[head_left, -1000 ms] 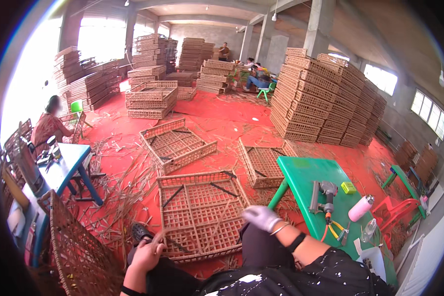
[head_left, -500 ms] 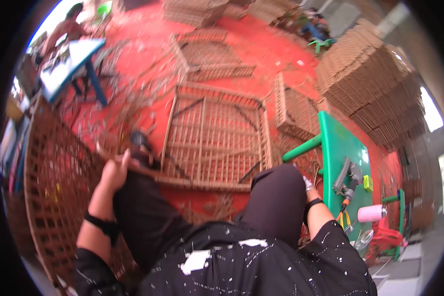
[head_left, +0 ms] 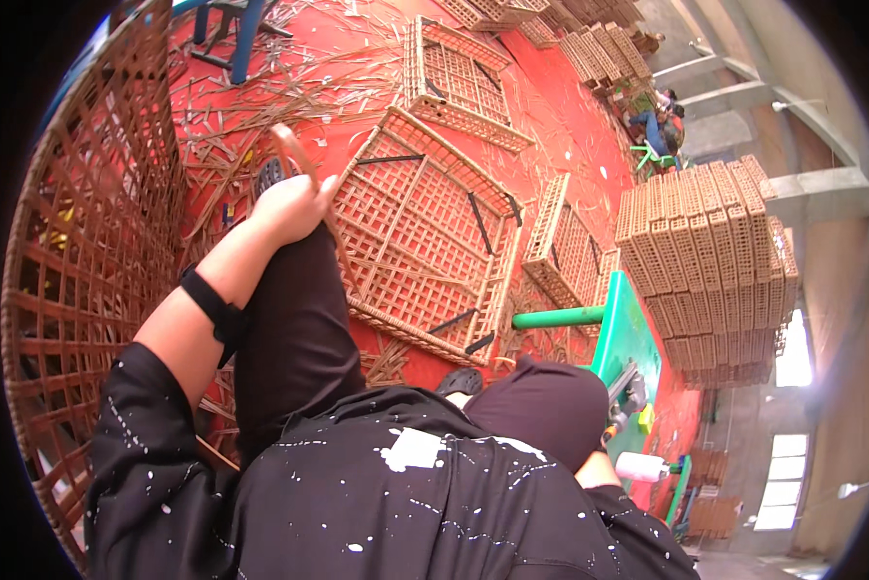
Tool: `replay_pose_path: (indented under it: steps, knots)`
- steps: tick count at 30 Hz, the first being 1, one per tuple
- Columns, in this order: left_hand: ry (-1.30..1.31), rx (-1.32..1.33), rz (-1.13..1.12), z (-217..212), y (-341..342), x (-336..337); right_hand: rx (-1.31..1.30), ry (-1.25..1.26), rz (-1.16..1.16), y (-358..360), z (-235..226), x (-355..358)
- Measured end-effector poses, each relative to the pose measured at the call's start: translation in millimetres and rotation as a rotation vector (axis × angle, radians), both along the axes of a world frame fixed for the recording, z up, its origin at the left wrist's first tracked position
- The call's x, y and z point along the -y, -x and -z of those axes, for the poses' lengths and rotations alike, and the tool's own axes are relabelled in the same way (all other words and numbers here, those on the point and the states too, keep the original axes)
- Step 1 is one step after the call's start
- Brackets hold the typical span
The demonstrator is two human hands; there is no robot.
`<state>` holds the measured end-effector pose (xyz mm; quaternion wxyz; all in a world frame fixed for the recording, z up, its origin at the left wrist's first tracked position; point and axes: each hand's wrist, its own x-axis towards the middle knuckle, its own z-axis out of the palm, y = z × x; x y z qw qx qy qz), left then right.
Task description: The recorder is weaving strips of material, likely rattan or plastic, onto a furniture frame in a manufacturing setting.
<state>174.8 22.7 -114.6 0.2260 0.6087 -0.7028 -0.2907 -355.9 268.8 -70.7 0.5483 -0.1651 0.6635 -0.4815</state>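
My left hand [head_left: 294, 208] is closed around a brown cane strip [head_left: 297, 153] above my left knee. One curved end of the strip rises past the fist, and the other runs down beside my leg. Just ahead on the floor lies a large rectangular woven tray [head_left: 410, 242] with low sides and black pieces at its corners. A big woven lattice panel [head_left: 91, 290] stands upright by my left arm. Only a bit of my right forearm shows beyond my right knee; the right hand itself is hidden.
At the right, a green stool [head_left: 620, 324] bears a grey-black air tool [head_left: 628, 391] and a small yellow block [head_left: 646, 419]. A pale bottle [head_left: 639, 466] is near it. More trays [head_left: 454, 82], tall woven stacks [head_left: 700, 242] and loose strips [head_left: 309, 58] cover the red floor. People [head_left: 662, 130] sit far off.
My view has swung to the right and tilted. The left hand still grips the strip, now raised more steeply. My right hand, partly visible before beside the knee, has gone out of sight.
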Motion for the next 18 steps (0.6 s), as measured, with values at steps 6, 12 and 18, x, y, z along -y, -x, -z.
replay_pose_path:
  steps: [6,12,18]
  knots:
    - [0.09,0.063,0.107,-5,19,-3,0.026,0.09,0.009,-13,-18,-8]
    - [0.085,0.124,0.12,-4,15,-7,0.132,0.206,-0.052,-1,-24,-1]
    - [0.059,0.121,0.1,3,2,-3,0.221,0.268,-0.2,-3,-10,42]
